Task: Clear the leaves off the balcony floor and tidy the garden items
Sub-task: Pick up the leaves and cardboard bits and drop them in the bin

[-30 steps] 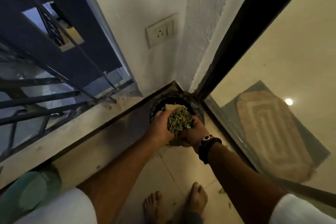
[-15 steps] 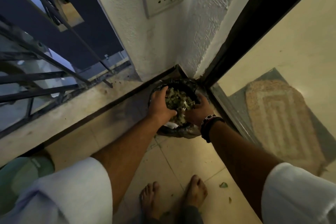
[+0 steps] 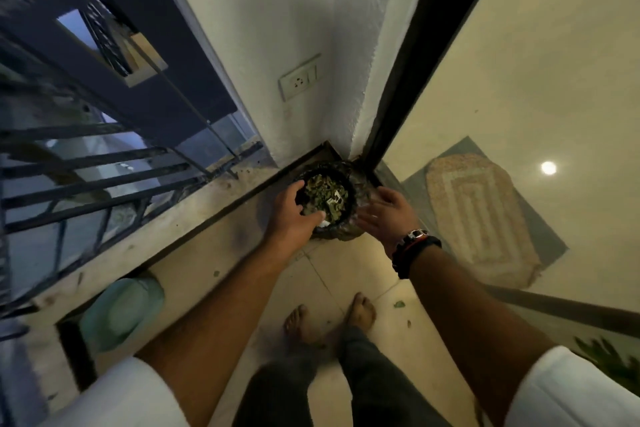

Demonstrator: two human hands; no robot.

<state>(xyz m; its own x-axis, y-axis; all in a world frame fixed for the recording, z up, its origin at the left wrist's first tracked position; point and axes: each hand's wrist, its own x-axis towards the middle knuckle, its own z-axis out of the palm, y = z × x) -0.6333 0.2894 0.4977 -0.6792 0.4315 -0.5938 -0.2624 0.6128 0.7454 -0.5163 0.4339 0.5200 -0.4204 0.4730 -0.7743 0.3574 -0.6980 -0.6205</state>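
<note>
A dark round pot (image 3: 349, 218) sits on the balcony floor (image 3: 332, 274) in the corner where the white wall (image 3: 277, 28) meets the black door frame (image 3: 415, 45), and dry leaves (image 3: 323, 194) with a few pale scraps fill its mouth. Both arms reach forward and down to the pot from white sleeves. The left hand (image 3: 294, 215) lies over the pot's near-left rim, palm down, fingers loosely spread and relaxed, gripping nothing. The right hand (image 3: 388, 210) hovers at the pot's right side, palm turned toward it, fingers straight and apart, also holding nothing; whether it touches the pot cannot be told. A dark watch (image 3: 415, 246) with a red band wraps the right wrist. Nearer than the pot, two bare feet (image 3: 360, 312) stand on the tiles, with small loose leaves (image 3: 399, 304) just right of them. A pale green container (image 3: 121, 312) rests left of the pot, beside the ledge.
</note>
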